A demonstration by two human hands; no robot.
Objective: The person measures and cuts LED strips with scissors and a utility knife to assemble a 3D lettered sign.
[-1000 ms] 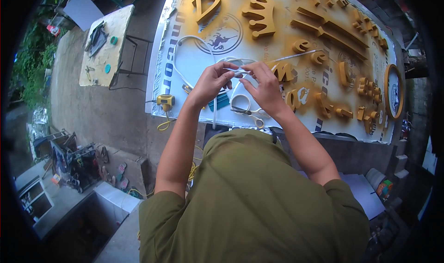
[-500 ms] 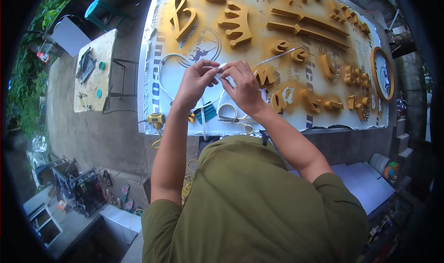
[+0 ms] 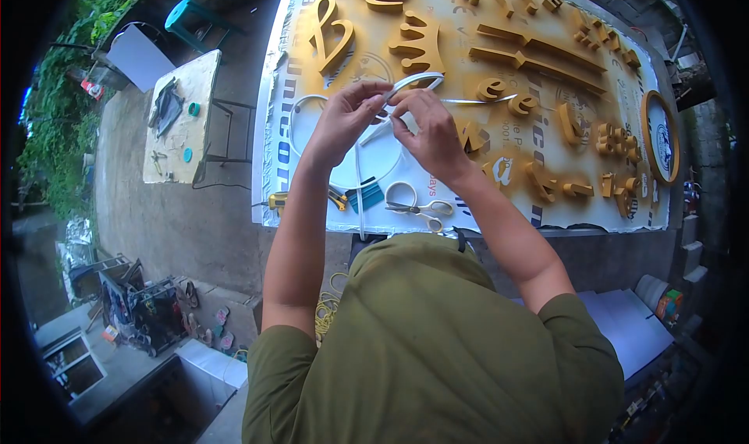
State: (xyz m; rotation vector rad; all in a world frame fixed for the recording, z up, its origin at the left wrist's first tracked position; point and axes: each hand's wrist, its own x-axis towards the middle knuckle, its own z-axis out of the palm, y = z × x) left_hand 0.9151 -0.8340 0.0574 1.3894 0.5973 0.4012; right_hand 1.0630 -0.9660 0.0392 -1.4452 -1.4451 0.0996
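Observation:
A thin white strip (image 3: pixel 359 159) loops across the near left of the printed board (image 3: pixel 273 143) and passes through both hands. My left hand (image 3: pixel 347 120) pinches it, fingers closed. Close beside it, my right hand (image 3: pixel 425 124) also has its fingers closed on the strip, with a curved part rising above the knuckles. Below the hands lie white-handled scissors (image 3: pixel 429 210), a dark green tool (image 3: pixel 365 197) and a yellow cutter (image 3: pixel 337 200). A yellow tape measure (image 3: pixel 277 200) rests at the board's left corner.
Gold-painted letters, a crown shape (image 3: pixel 417 44) and a gold ring (image 3: pixel 659 137) cover much of the board. A small table (image 3: pixel 179 108) with tape rolls stands at the left, near a teal stool (image 3: pixel 187 23). White sheets (image 3: pixel 624 331) lie low at the right.
The view has shifted, so the board appears further right. The strip now curves up above my right hand, and its loop reaches lower on the board.

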